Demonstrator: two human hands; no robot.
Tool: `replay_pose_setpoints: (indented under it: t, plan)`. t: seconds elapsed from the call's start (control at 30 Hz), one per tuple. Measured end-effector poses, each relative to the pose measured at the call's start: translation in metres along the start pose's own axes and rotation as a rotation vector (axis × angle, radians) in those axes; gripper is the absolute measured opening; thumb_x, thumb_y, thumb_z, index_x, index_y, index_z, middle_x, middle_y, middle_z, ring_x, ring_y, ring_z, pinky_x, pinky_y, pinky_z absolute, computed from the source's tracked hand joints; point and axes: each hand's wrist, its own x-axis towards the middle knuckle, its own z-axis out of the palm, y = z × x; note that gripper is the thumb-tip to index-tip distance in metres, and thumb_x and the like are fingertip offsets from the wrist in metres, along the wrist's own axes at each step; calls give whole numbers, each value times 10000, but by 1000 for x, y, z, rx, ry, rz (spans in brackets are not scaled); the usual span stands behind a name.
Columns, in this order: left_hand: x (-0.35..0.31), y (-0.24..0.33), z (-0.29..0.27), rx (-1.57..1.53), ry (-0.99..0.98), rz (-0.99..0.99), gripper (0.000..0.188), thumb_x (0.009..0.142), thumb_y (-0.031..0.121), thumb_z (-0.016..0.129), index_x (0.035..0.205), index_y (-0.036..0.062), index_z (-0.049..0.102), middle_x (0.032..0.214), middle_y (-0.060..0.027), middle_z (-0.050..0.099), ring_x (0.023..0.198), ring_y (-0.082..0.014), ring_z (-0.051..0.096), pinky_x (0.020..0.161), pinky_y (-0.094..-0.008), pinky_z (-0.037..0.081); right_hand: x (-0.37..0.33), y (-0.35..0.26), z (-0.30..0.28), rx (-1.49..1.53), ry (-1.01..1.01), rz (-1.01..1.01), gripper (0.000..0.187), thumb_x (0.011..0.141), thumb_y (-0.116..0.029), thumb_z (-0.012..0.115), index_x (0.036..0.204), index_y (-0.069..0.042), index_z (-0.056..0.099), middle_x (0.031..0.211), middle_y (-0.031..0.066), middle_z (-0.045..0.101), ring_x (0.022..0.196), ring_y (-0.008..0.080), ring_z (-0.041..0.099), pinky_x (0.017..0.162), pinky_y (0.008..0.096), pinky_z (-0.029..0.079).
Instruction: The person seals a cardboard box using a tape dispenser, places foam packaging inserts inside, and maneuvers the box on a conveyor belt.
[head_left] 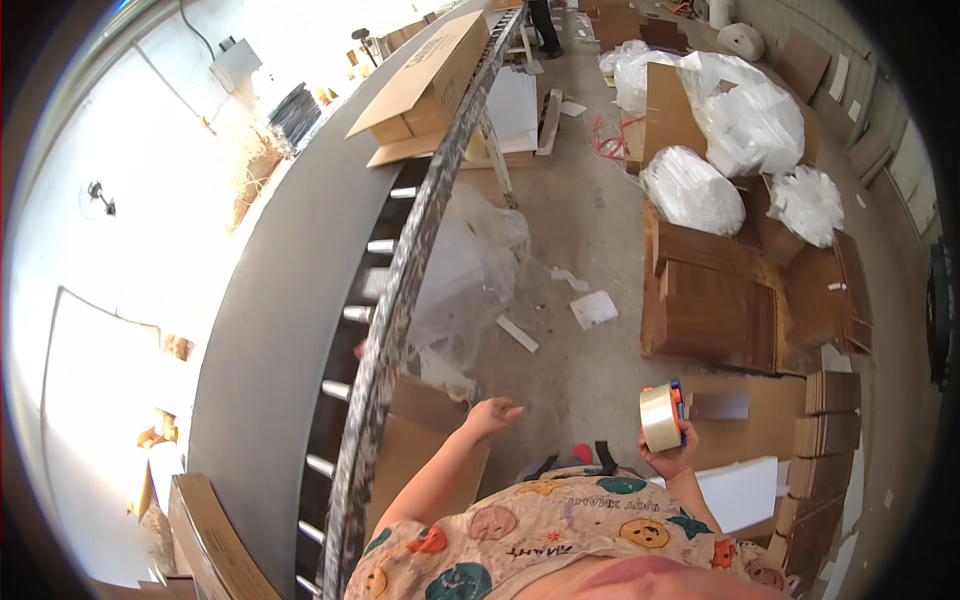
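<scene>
My right hand (672,456) is closed round a tape dispenser (660,418) with a wide roll of tape on it; blue and orange parts show at its right side. I hold it up in front of my body, above a brown cardboard sheet (755,392). To the left, my left hand (494,416) is raised beside the roller conveyor (385,320), apart from its rail. Its fingers are curled in, and nothing shows between them. A long cardboard box (432,82) with a lifted flap lies on the far stretch of the conveyor.
A grey surface (265,300) runs along the conveyor's left. At right stand brown cartons (715,310) and bundles in clear plastic (745,115). Flattened cardboard (828,430) is stacked near my right. Scraps (594,310) litter the floor. Another person's legs (543,25) show far ahead.
</scene>
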Motion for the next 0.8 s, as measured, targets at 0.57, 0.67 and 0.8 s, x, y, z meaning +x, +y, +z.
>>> replay_pose_setpoints:
  t: [0.57,0.67,0.8]
  plan:
    - [504,280,-260,-947,-531,133,614,848,382,666,1296,36,428,1103,-69,578,997,-150,557,837,-301,481,513,-213,327,-324,-87,165,540,774,-292,486,1259,-56,504,1208,130,576,1096,279,557,977,425,416]
    - [604,307,-278,-874,-435,295,638,799,392,710,1280,41,480,1128,-78,587,1019,-154,550,896,-304,445,586,-271,341,-503,30,214,514,765,-264,532,1235,-56,510,1196,134,576,1058,277,581,956,429,440]
    - [745,341,-317,-827,-434,210,663,767,395,739,1264,31,495,1142,-89,593,1061,-178,551,937,-317,429,711,-361,391,-834,57,278,549,725,-140,656,1237,-24,497,1092,127,610,997,243,618,877,379,508]
